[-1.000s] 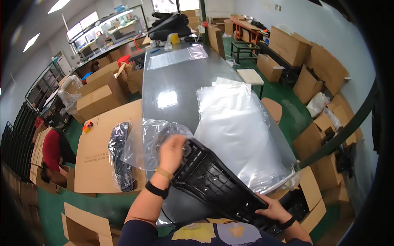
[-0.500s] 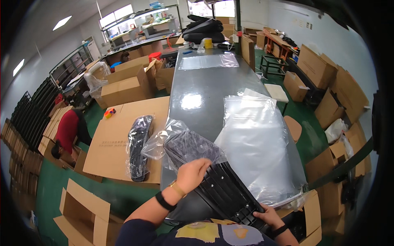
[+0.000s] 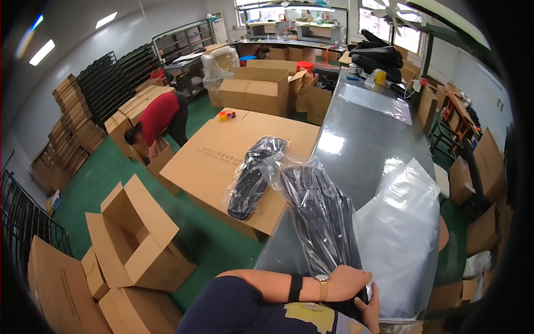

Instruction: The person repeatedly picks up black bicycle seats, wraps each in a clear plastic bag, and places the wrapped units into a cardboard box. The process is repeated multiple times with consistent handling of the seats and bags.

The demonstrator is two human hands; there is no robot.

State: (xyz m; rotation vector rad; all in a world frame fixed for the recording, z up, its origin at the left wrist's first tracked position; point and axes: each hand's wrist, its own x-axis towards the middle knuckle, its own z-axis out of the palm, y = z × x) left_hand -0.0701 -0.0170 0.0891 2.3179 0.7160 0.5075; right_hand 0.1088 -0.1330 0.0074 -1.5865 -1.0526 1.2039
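Long black ribbed plastic part (image 3: 322, 222), sheathed in clear bag; lying lengthwise on grey table's near end.

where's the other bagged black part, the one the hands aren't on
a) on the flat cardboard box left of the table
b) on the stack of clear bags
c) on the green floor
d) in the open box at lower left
a: the second bagged black part lies on the flat cardboard box left of the grey table, apart from the bagged part under the left hand.

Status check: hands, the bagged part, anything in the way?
Left hand gripping bagged black part at its near end. Right hand under it, fingers barely showing. Part lies along table; clear bags stacked right, second bagged part on cardboard left.
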